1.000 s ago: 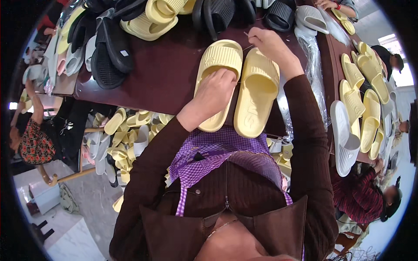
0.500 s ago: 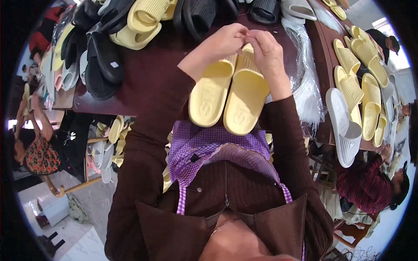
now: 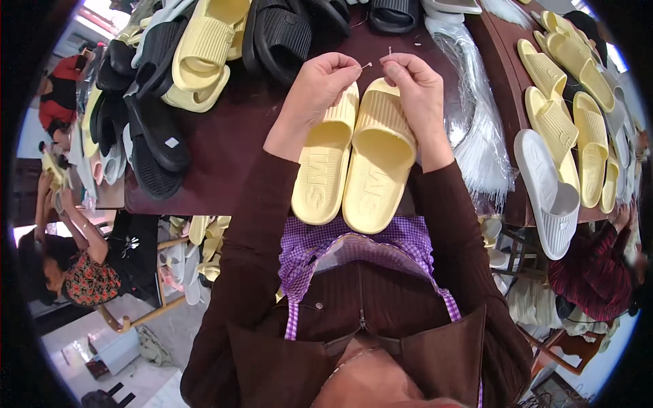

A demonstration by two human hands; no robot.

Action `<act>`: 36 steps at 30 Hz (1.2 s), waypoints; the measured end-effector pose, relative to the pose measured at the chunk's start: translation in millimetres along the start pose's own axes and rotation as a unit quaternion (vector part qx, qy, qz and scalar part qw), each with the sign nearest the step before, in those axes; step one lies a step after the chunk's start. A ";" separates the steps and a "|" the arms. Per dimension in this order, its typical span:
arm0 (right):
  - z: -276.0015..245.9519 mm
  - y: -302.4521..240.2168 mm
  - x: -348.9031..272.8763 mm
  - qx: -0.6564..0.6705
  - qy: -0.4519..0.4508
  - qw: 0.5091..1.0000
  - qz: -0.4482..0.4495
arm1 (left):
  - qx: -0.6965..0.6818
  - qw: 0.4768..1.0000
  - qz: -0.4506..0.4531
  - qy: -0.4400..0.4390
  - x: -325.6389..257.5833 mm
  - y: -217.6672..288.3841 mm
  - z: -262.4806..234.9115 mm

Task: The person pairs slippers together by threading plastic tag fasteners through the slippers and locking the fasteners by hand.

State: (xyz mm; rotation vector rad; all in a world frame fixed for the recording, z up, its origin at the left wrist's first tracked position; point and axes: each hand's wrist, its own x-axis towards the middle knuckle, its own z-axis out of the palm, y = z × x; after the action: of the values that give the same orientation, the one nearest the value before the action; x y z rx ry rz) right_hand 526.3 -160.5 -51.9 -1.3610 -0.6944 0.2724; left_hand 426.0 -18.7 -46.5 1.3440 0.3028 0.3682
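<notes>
Side by side at the table's front edge lies a pair of yellow slide slippers (image 3: 374,187), toes pointing away from me and ribbed straps uppermost. Above the left slipper's toe, my left hand (image 3: 314,92) pinches a thin strand, whose small pale end (image 3: 367,65) sticks out past the fingertips. My right hand (image 3: 418,92), over the right slipper's toe, also has thumb and forefinger closed on a thin strand (image 3: 390,50) pointing up. A small gap separates the fingertips. Whether both ends belong to one strand, I cannot tell.
Black slippers (image 3: 160,146) and yellow slippers (image 3: 201,64) crowd the dark red table's (image 3: 224,149) left and far sides. To the right lies a clear bag of thin translucent strands (image 3: 479,146). Beyond it are yellow and grey slippers (image 3: 547,197). Other people work at both sides.
My hands, together half a second ago, have moved apart, and strand ends now show at the fingertips. The whole view has shifted, with the slippers lower in the picture.
</notes>
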 end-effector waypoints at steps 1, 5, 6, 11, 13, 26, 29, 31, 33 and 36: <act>1.3 -1.9 -1.0 -0.023 -0.007 1.000 0.012 | 0.000 1.000 -0.002 0.002 -1.2 -0.3 -1.1; 8.4 -6.1 -6.7 -0.027 -0.006 1.000 0.008 | -0.049 0.999 0.010 -0.005 -3.7 -2.4 -2.4; 9.5 -6.2 -7.2 -0.028 -0.009 0.999 0.011 | -0.054 0.998 0.020 -0.005 -3.9 -3.8 -2.6; 8.9 -4.7 -6.4 -0.136 -0.026 0.987 -0.080 | -0.075 0.996 0.041 -0.009 -7.3 -4.1 -2.1; 7.2 -4.5 -5.4 -0.187 -0.039 0.973 -0.129 | -0.081 0.996 0.041 -0.012 -7.3 -4.4 -2.8; 4.9 -4.4 -4.2 -0.258 -0.071 0.944 -0.192 | -0.071 0.996 0.015 -0.054 -6.5 -3.5 -11.0; 4.3 -2.8 -3.9 -0.259 -0.078 0.943 -0.196 | -0.076 0.995 0.005 -0.066 -5.7 -3.9 -12.9; 5.3 -3.3 -4.2 -0.258 -0.079 0.943 -0.196 | -0.085 0.994 0.000 -0.065 -5.1 -4.5 -13.5; 6.3 -3.7 -4.5 -0.258 -0.080 0.943 -0.196 | -0.090 0.994 -0.003 -0.063 -5.9 -4.6 -13.9; 6.8 -1.7 -3.8 -0.269 -0.069 0.937 -0.214 | -0.086 0.995 -0.020 -0.054 -6.0 -2.6 -12.2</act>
State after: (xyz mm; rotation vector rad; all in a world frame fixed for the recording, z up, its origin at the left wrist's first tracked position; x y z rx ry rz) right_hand 518.9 -157.6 -51.1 -1.6679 -1.2221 -0.1911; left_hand 415.7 -10.9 -51.4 1.1820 0.2026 0.2814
